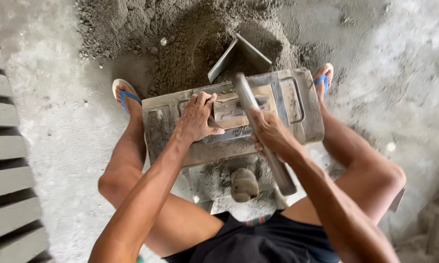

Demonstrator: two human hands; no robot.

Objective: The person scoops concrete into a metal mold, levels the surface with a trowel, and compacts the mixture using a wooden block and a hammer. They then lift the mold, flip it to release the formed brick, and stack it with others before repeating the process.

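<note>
2 hands are working over a grey metal block mould (297,104) sitting on the concrete floor (68,126) between the person's feet. Left hand (196,119) is lying on top of the mould, fingers curled and gripping the raised handle of the inner press plate (234,111) at its left end. Right hand (270,134) is wrapped tight around a long metal bar (263,131), which is slanting from the mould top down toward the person's lap, crossing just right of the plate. Hands are sitting near each other, plate handle between them. Blue flip-flop (124,95) is showing left of the mould. Pile of dark sand mix (180,48) is lying just behind the mould, with a metal scoop (239,56) stuck in it. Row of grey blocks (5,146) is running along the far left.
</note>
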